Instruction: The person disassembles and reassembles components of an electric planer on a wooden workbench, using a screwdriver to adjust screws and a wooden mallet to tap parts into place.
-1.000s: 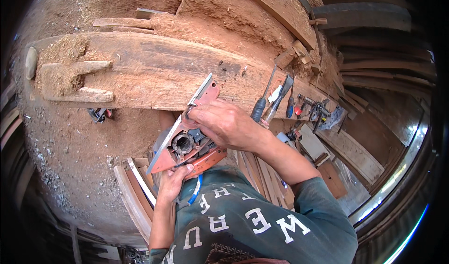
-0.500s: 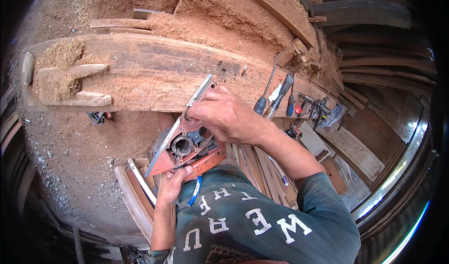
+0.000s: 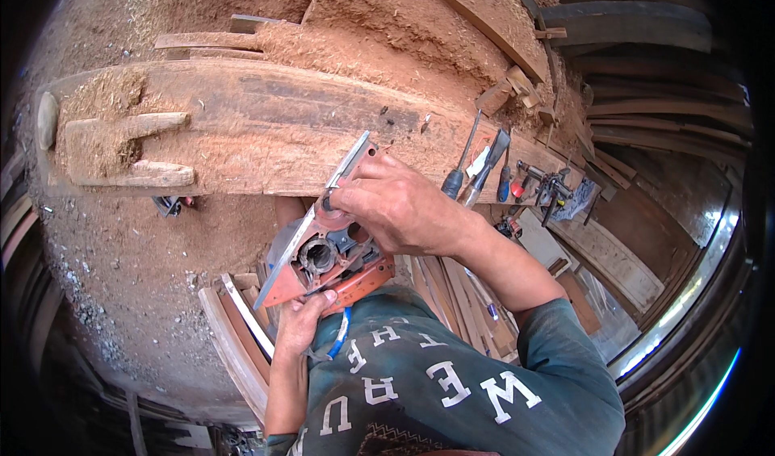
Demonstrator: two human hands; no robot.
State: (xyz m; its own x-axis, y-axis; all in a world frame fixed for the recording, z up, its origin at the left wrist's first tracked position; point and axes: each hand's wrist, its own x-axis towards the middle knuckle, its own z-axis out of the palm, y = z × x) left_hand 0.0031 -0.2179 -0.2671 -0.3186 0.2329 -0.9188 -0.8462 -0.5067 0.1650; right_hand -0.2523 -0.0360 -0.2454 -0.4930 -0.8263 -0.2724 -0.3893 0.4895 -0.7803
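Note:
An orange-red electric hand planer is tipped on its side over my lap, its flat metal sole facing away to the left and its round side opening showing. My left hand is closed on its orange handle from below, the thumb on top. My right hand bends its fingers onto the planer's upper end beside the sole; the fingertips are partly hidden. A blue cord hangs by the handle.
Beyond the planer lies a long dusty wooden bench plank with two wooden prongs at its left end. A screwdriver, a chisel and a metal clamp-like tool lie to the right. Wood shavings are heaped behind.
The planer and both hands have shifted very slightly to the right and nearer. My grip stays much the same.

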